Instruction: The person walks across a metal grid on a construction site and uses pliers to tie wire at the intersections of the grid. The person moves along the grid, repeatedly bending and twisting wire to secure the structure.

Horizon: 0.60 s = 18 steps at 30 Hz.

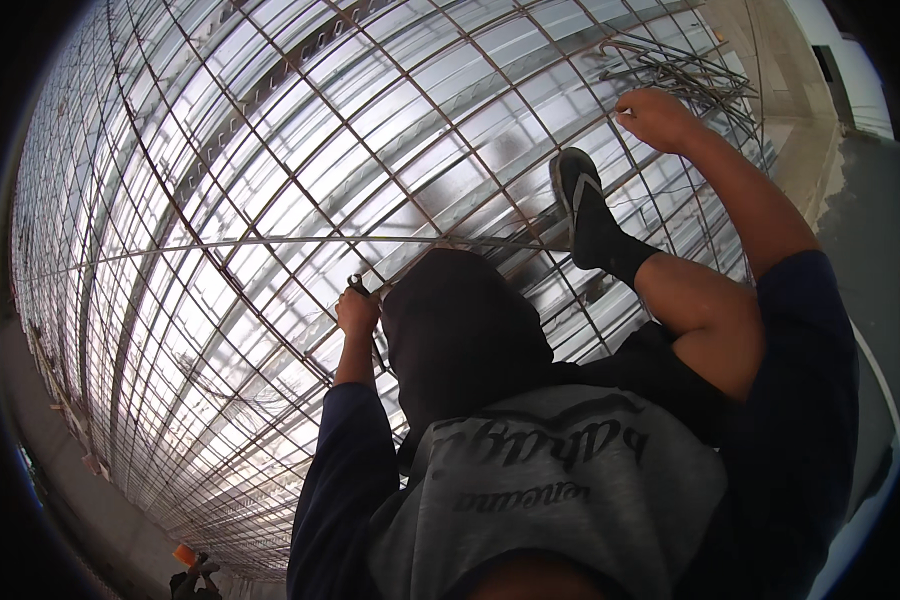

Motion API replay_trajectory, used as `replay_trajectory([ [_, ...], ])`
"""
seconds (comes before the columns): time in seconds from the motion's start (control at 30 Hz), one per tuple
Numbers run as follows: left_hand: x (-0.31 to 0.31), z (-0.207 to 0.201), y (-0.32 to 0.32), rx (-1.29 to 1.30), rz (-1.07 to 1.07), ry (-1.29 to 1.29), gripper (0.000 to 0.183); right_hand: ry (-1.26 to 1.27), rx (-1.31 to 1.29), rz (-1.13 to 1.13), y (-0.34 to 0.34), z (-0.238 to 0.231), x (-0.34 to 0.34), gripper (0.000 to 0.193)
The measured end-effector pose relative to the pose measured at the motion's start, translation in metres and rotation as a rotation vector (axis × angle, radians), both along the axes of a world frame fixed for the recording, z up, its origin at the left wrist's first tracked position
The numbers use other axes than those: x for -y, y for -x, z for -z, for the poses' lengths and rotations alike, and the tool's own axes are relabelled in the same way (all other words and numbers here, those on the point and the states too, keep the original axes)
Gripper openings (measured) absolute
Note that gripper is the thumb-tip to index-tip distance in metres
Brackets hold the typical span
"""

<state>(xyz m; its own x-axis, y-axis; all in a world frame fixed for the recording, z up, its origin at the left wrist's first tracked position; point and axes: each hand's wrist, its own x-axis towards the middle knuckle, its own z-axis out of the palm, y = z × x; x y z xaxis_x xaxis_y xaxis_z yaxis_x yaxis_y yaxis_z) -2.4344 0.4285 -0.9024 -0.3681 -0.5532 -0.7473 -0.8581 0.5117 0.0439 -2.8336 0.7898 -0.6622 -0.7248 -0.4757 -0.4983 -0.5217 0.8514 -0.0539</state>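
"Head view: what does the left hand [358, 312] have?"
"A dark tool [357, 284], grip wrapped around it, at the left over the steel mesh [290, 178]. Probably hard, stiff and fairly light; best held below its head."
"And the right hand [658, 118]?"
"Curled, near the bent rods [670, 62] at far right; I cannot tell whether it pinches anything. They look stiff, likely heavy together, so mid-length suits."
"Any containers?"
"None I can make out."

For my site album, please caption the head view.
Over a steel mesh, the left hand holds a dark tool while the right hand is near bent steel bars.
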Motion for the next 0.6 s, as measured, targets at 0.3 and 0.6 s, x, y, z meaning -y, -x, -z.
replay_trajectory([
  [0.3, -0.006, 0.001, -0.007, -0.063, 0.127, 0.069, 0.071, -0.054, 0.271, 0.251, -0.11, -0.068, -0.114, 0.03],
  [0.6, 0.004, 0.033, -0.011, -0.023, 0.222, 0.085, 0.059, 0.143, 0.076, 0.344, -0.114, -0.048, -0.111, 0.032],
])
